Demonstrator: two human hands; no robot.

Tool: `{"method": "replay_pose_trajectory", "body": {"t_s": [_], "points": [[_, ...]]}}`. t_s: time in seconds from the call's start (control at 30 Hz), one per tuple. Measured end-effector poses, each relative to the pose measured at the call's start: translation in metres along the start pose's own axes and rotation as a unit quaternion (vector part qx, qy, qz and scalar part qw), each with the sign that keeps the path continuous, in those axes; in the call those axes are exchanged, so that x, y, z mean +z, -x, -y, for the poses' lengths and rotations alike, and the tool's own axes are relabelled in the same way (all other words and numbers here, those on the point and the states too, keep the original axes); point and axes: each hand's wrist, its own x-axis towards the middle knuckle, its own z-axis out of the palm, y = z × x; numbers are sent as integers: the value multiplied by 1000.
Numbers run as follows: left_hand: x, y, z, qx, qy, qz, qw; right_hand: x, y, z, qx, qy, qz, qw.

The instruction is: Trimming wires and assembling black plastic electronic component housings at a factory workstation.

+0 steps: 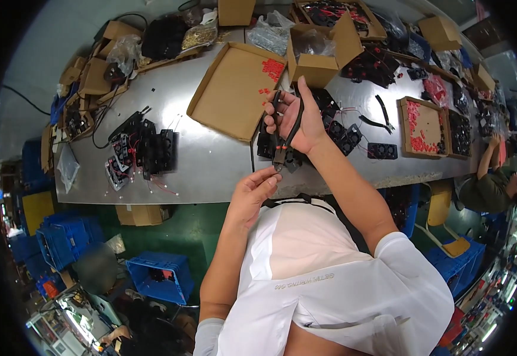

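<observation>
My right hand (307,121) is wrapped round a pair of pliers (280,155) with black handles and an orange-red band near the joint. The jaws point down towards my body. Just below them, my left hand (255,193) is closed in a pinch at the jaw tips; whatever sits between its fingers is too small to name. Behind the pliers lie several black cooling fans (348,137) with thin wires. A shallow cardboard tray (228,92) holding small red parts (273,69) is beyond my hands.
At the left stands a group of black fans (157,148) with red wires. A second pair of pliers (383,115) rests to the right, near a small box (405,127) of red parts. An open carton (312,74) stands at the back. A co-worker's arm (488,155) shows far right.
</observation>
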Motion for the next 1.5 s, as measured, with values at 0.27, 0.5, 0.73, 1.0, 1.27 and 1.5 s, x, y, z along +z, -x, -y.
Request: {"method": "replay_pose_trajectory", "body": {"t_s": [0.27, 0.5, 0.73, 1.0, 1.27, 1.5], "points": [[-16, 3, -12, -11, -56, 30, 998, 7, 13, -8, -22, -29, -37, 999], [-39, 16, -26, -37, -85, 72, 993, 20, 17, -29, -29, -19, -104, 994], [-69, 24, -19, -125, -34, 143, 981, 21, 20, -60, -35, -17, -155, 987], [-90, 26, -6, -185, -34, 201, 961, 24, 41, -80, -49, -15, -192, 980], [-72, 19, -3, -210, -57, 214, 952, 8, 68, -74, -80, -45, -212, 973], [-32, 2, -10, -235, -1, 264, 936, -10, 105, -38, -151, -130, 52, 979]]}}
